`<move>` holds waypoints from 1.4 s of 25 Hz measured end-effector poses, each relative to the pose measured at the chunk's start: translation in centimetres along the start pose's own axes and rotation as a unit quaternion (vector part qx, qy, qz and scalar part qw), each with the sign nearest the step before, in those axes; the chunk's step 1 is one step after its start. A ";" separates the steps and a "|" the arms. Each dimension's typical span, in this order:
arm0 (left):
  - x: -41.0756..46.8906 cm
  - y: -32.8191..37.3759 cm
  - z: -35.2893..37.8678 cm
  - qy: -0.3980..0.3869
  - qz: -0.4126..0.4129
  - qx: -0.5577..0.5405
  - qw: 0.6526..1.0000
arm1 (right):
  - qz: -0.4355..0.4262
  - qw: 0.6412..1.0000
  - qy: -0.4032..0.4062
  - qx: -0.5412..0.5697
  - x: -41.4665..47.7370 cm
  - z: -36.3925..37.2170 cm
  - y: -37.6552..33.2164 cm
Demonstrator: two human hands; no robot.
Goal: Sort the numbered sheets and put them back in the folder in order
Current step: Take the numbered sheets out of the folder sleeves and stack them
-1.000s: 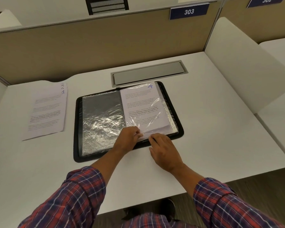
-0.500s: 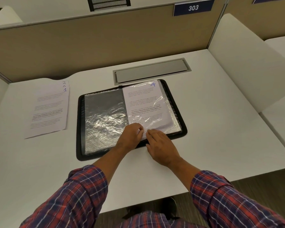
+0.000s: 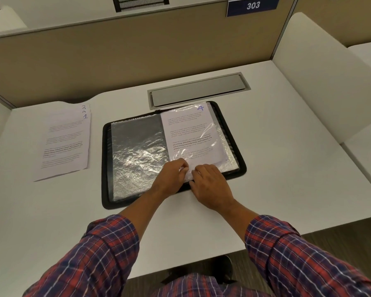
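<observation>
An open black-rimmed folder (image 3: 105,168) lies at the centre of the white desk (image 3: 287,168), its left page an empty crinkled clear sleeve (image 3: 137,155). On its right page sits the sheet marked 4 (image 3: 191,133), under glossy plastic. Both hands meet at that sheet's lower edge, just below centre frame: the left hand (image 3: 171,179) has its fingers curled in, pinching the edge, and the right hand (image 3: 210,185) bends its fingertips onto the same edge – whether they grip paper or plastic, I cannot tell. At the left of the frame, well apart, lies a stack of sheets (image 3: 64,144) with 1 on top.
</observation>
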State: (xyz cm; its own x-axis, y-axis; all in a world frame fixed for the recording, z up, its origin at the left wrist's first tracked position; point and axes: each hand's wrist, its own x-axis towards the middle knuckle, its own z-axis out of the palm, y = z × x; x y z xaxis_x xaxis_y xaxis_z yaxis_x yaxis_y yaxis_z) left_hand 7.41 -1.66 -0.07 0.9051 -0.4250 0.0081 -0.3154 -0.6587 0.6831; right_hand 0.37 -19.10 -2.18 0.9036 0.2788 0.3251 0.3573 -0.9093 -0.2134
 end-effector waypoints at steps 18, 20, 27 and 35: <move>-2.2 -0.5 1.7 -0.071 0.118 0.174 0.975 | 0.032 0.989 -0.105 -0.095 -5.5 -0.9 1.0; -3.2 -0.8 2.6 -0.101 0.159 0.233 0.954 | 0.034 0.993 -0.076 -0.081 -6.7 -1.0 1.0; -6.1 -0.9 4.5 -0.037 0.215 0.264 0.939 | 0.268 0.950 0.094 0.130 -5.3 -3.2 2.7; -8.7 -0.1 6.2 0.032 0.241 0.261 0.934 | 0.516 0.779 -0.039 0.355 -1.8 -4.7 6.5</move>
State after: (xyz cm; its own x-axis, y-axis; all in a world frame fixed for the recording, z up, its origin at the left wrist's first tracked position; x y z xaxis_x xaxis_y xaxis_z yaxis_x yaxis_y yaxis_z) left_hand -2.16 -1.73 -4.74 0.6315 -0.7237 0.2785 -0.7721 -0.6200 0.1395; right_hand 0.00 -26.97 0.15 0.7981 -0.4440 -0.4073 -0.5525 -0.2698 -0.7886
